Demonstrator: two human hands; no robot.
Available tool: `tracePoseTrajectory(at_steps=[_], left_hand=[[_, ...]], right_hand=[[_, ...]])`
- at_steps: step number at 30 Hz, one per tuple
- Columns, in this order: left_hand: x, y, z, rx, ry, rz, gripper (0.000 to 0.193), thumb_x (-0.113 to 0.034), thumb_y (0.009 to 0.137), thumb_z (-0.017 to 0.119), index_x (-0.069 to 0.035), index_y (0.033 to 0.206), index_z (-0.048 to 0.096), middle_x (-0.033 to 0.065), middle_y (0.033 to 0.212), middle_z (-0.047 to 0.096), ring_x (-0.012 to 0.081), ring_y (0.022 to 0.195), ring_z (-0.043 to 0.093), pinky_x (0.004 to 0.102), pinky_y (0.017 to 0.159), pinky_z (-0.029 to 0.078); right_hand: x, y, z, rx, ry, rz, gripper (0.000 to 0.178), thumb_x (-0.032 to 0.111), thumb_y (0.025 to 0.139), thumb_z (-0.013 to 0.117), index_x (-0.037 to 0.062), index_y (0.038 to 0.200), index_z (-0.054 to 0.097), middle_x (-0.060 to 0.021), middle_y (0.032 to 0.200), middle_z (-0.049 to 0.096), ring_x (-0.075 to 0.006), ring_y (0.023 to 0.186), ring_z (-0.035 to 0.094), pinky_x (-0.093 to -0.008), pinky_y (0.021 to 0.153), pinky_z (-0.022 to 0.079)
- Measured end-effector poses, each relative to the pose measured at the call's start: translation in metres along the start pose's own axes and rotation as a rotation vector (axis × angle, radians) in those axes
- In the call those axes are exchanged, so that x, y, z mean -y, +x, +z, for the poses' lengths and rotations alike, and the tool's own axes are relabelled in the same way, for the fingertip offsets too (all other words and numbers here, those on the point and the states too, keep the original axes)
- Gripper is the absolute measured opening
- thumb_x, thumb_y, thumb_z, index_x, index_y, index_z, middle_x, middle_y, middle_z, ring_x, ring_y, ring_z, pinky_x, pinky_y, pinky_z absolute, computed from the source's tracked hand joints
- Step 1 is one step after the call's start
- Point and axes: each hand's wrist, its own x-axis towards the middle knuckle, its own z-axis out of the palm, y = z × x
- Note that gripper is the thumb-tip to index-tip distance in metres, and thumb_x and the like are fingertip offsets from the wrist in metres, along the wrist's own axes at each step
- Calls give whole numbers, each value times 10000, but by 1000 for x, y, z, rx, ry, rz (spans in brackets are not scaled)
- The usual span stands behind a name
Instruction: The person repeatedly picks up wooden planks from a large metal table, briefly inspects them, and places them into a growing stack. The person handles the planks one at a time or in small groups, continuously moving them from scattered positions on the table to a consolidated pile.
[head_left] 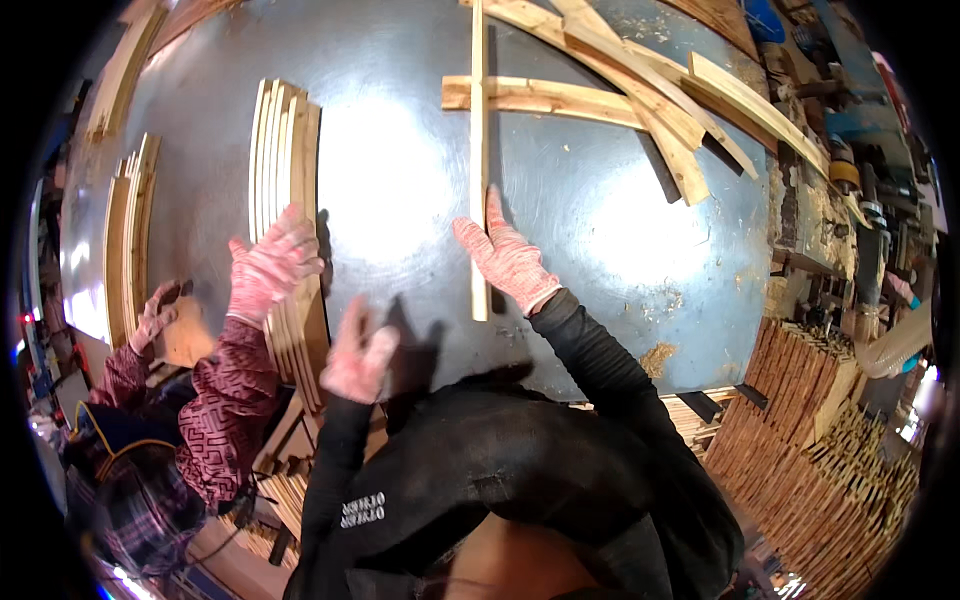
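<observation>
Right now the right hand [508, 258], in a pink knit glove w/ black sleeve, lies flat and open, fingers together, against the lower part of a long thin wood strip [479, 150]; it presses on the strip rather than gripping it. That strip lies straight on the grey metal table [400, 180], running from just below the hand up toward the far edge, and crosses over a wider flat board [560, 98] near the top. The left hand [358, 352], same kind of glove, hovers over the table's near edge w/ fingers spread, holding nothing, well apart from the strip. Just left of it a co-worker's gloved hand [272, 265], patterned red sleeve, rests on a stack of curved wood slats [285, 160] standing on edge; that person's other hand [152, 315] is near a second bundle of curved slats [130, 230] at the table's left rim. Top right, several loose boards [650, 90] lie crossed in a pile. Lower right, beyond the table, short wood pieces [820, 450] are stacked in rows, w/ a pale hose [895, 345] beside them.
</observation>
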Motion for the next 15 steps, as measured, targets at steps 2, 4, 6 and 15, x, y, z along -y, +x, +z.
tracePoseTrajectory(at_steps=[2, 4, 6, 15], left_hand=[[-6, 27, 68, 140, -902, -131, 633, -300, 956, 587, 7, 1454, 344, 183, 1285, 553, 275, 1131, 576, 394, 937, 498], [-6, 69, 89, 394, -1009, -51, 620, -413, 941, 592, -4, 1374, 420, 182, 1212, 590, 276, 1011, 622, 407, 836, 542], [-15, 92, 91, 570, -1419, -274, 653, -532, 917, 594, -16, 1300, 476, 183, 1132, 626, 292, 891, 657, 433, 731, 576], [-25, 100, 73, 456, -1527, -311, 812, -614, 840, 614, -15, 1361, 439, 204, 1097, 638, 303, 850, 674, 438, 683, 595]], right_hand=[[-9, -1, 8, 105, 185, -19, 748, 431, 987, 479, 6, 1522, 174, -260, 1402, 462, -363, 1270, 495, -405, 1053, 412], [-21, -3, 2, 304, 810, 22, 647, 378, 1007, 438, 14, 1505, 240, -243, 1408, 456, -349, 1274, 486, -387, 1079, 392], [-43, 23, -49, 183, 965, -84, 614, 369, 1011, 438, 19, 1491, 284, -209, 1391, 476, -341, 1288, 467, -394, 1107, 358], [-70, 226, -406, -762, -1058, -269, 866, 678, 895, 456, 45, 1478, 357, -250, 1512, 339, -412, 1397, 324, -440, 1156, 249]])
